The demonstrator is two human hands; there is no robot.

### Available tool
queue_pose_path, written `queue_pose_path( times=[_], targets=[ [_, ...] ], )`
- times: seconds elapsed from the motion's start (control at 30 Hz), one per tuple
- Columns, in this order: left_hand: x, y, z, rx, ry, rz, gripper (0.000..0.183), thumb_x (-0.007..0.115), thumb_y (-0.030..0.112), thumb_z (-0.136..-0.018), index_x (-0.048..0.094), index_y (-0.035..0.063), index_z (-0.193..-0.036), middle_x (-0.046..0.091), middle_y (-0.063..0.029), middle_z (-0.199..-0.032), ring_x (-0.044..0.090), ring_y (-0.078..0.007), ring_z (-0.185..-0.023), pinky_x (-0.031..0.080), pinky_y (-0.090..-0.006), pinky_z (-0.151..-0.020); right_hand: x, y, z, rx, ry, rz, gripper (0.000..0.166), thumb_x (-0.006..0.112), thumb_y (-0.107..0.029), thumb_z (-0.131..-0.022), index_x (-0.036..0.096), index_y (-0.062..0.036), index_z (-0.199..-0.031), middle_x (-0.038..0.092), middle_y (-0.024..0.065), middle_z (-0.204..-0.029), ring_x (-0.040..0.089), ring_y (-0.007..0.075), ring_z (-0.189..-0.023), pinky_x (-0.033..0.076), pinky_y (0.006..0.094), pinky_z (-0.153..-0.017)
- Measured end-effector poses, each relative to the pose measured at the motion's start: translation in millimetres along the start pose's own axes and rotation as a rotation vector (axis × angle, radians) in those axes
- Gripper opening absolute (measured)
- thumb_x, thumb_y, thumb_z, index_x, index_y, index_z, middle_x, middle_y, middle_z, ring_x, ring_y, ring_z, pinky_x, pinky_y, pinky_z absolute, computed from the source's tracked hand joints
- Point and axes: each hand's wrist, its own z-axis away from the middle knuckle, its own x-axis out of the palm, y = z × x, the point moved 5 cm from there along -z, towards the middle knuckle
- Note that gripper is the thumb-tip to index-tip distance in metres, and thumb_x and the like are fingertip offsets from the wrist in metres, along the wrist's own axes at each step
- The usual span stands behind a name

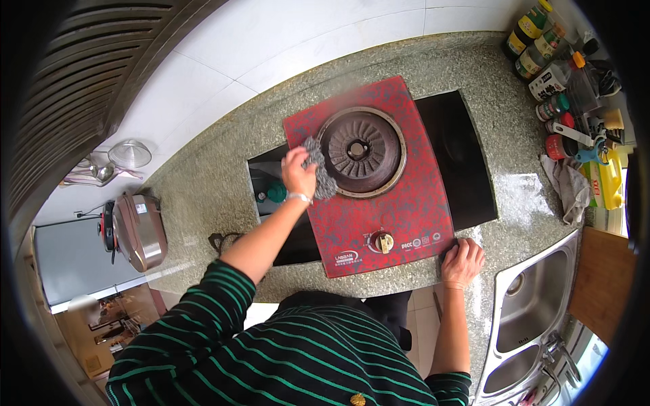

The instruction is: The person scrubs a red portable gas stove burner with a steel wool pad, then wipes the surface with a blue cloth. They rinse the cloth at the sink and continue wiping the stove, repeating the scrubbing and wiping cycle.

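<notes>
A red patterned gas stove panel [426, 193] lies askew over a dark rectangular cutout in the granite countertop. Its round burner [358, 148] is dark, with a ring about it and no pot support on top. My left hand [298, 172] presses a crumpled grey cloth [321, 170] onto the panel, against the left side of the burner ring. Near the panel's front edge sits a gold control knob [385, 242]. My right hand [462, 261] rests with curled fingers on the countertop at the panel's front right corner; whether it grips the corner is hidden.
Dark openings [457, 162] show on both sides of the panel; a green object [277, 192] is inside the left one. A rice cooker [144, 231] stands left. Bottles [528, 28], a rag [569, 185] and a steel double sink [533, 299] are right. A range hood [101, 61] hangs upper left.
</notes>
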Motion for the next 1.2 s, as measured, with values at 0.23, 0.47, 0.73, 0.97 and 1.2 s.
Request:
queue_pose_path(
  times=[0.23, 0.47, 0.73, 0.97, 1.2],
  targets=[
    [29.1, 15.2, -65.5, 0.215, -0.070, -0.012, 0.025, 0.067, -0.001, -0.058, 0.065, 0.0064, -0.082, 0.061, -0.0046, -0.099, 0.054, -0.0288, -0.092, 0.043, -0.0365, -0.083, 0.5, -1.2, 0.3, 0.004, -0.016, -0.001, 0.020, 0.056, -0.012, -0.075, 0.054, -0.0074, -0.095, 0.055, 0.0098, -0.099, 0.051, 0.0302, -0.092, 0.037, 0.0414, -0.080],
    [30.7, 20.0, -75.8, 0.275, -0.093, -0.001, 0.028, 0.069, 0.001, -0.057, 0.064, 0.0053, -0.084, 0.061, -0.0068, -0.098, 0.055, -0.0291, -0.095, 0.045, -0.0366, -0.083, 1.4, -2.2, 0.2, 0.006, -0.015, -0.003, 0.020, 0.056, -0.012, -0.075, 0.055, -0.0078, -0.095, 0.055, 0.0082, -0.099, 0.051, 0.0297, -0.092, 0.037, 0.0411, -0.080],
    [-11.4, 37.8, 50.8, -0.016, 0.025, 0.008, 0.028, 0.072, 0.001, -0.058, 0.060, 0.0015, -0.083, 0.056, -0.0121, -0.093, 0.055, -0.0319, -0.090, 0.045, -0.0372, -0.078, 0.4, -2.0, -0.2, 0.011, -0.005, -0.006, 0.018, 0.054, -0.012, -0.078, 0.056, -0.0074, -0.095, 0.055, 0.0095, -0.100, 0.051, 0.0297, -0.094, 0.038, 0.0412, -0.080],
    [-1.7, 26.9, -0.5, 0.058, 0.029, -0.118, 0.028, 0.067, 0.000, -0.060, 0.062, -0.0001, -0.088, 0.058, -0.0111, -0.103, 0.053, -0.0320, -0.095, 0.043, -0.0389, -0.083, -1.6, -2.0, -0.6, -0.007, 0.011, 0.003, 0.020, 0.057, -0.012, -0.075, 0.056, -0.0070, -0.094, 0.055, 0.0086, -0.098, 0.052, 0.0291, -0.090, 0.037, 0.0414, -0.079],
    [-7.1, 39.0, 33.0, 0.046, 0.030, -0.082, 0.026, 0.071, 0.002, -0.060, 0.058, -0.0010, -0.083, 0.055, -0.0126, -0.098, 0.052, -0.0335, -0.092, 0.042, -0.0403, -0.080, -0.6, 0.3, 0.7, -0.002, 0.006, -0.003, 0.020, 0.057, -0.013, -0.075, 0.056, -0.0075, -0.095, 0.055, 0.0077, -0.099, 0.052, 0.0286, -0.090, 0.038, 0.0405, -0.078]
  ],
)
